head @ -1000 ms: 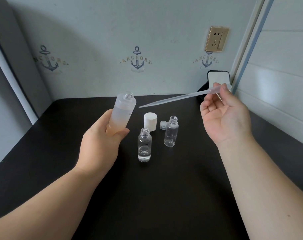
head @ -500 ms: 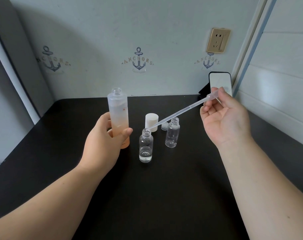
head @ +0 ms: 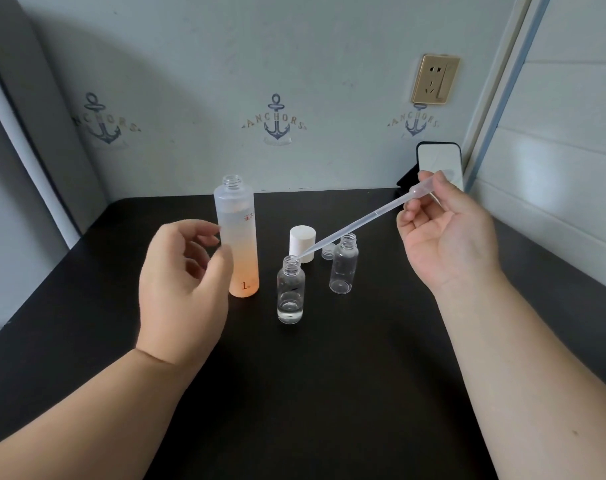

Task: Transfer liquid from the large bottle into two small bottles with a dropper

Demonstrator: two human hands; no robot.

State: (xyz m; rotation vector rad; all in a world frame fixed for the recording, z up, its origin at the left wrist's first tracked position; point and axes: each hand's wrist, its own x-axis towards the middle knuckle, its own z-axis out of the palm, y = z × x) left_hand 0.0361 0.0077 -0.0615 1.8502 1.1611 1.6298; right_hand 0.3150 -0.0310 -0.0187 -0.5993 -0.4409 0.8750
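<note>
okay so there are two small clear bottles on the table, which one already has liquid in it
The nearer small bottle, the one the dropper tip points into: clear liquid pools at its bottom. The farther small bottle, beside the white cap, looks empty.

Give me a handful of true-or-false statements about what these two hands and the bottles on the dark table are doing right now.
1. The right hand pinches the bulb of the clear plastic dropper. True.
2. The dropper's tip is at the mouth of the nearer small clear bottle. True.
3. The left hand grips the tall frosted bottle with the orange base. False: the bottle stands on the black table and the hand is loose beside it.
4. The farther small clear bottle is capped. False: its neck is open.
5. The white cylindrical cap sits on the tall bottle. False: it stands on the table.
</note>
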